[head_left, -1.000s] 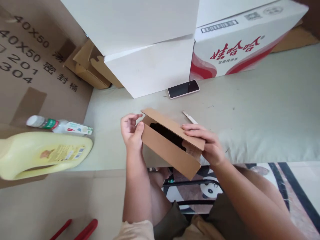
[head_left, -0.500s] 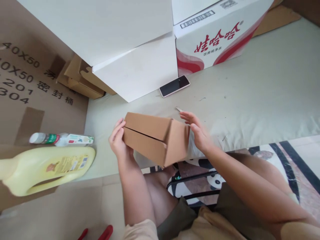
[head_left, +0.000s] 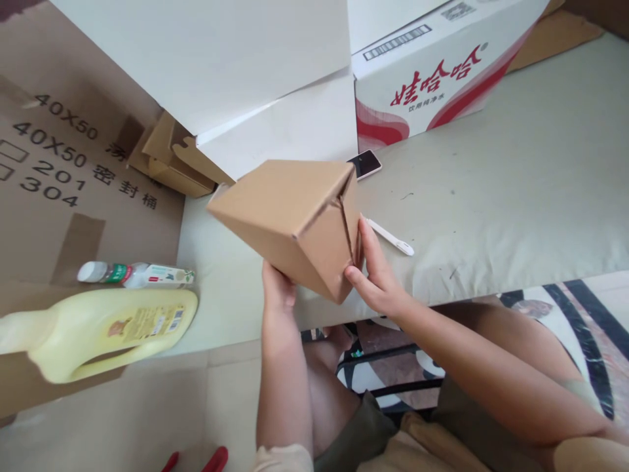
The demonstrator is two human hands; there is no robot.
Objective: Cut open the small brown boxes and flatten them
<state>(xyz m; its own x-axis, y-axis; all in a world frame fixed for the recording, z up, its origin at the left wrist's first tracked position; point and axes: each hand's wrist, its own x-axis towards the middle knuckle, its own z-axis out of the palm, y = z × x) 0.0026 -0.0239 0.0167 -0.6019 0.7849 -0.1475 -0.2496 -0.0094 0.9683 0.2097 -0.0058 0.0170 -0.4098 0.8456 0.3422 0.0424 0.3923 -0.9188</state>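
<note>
A small brown cardboard box (head_left: pixel 285 203) is held up and tilted above the pale, cloth-like surface. My left hand (head_left: pixel 278 286) supports it from below, most of its fingers hidden behind the box. At the box's right end, my right hand (head_left: pixel 371 272) grips beside the folded flaps, thumb and fingers against the cardboard. A white, slim utility-knife-like tool (head_left: pixel 393 237) lies on the surface just beyond my right hand. Partly covered by the box, a phone (head_left: pixel 367 164) rests farther back.
White cartons (head_left: pixel 275 65) and a red-lettered white carton (head_left: pixel 432 98) stand at the back. To the left lie a plastic bottle (head_left: pixel 140 274) and a pale yellow jug (head_left: pixel 113 331), beside a large printed cardboard box (head_left: pixel 54 157). Red handles (head_left: pixel 213 459) show at the bottom.
The box has been raised and turned, showing another side. My left hand has shifted from its left end to underneath; my right hand, open before, has closed on the right end.
</note>
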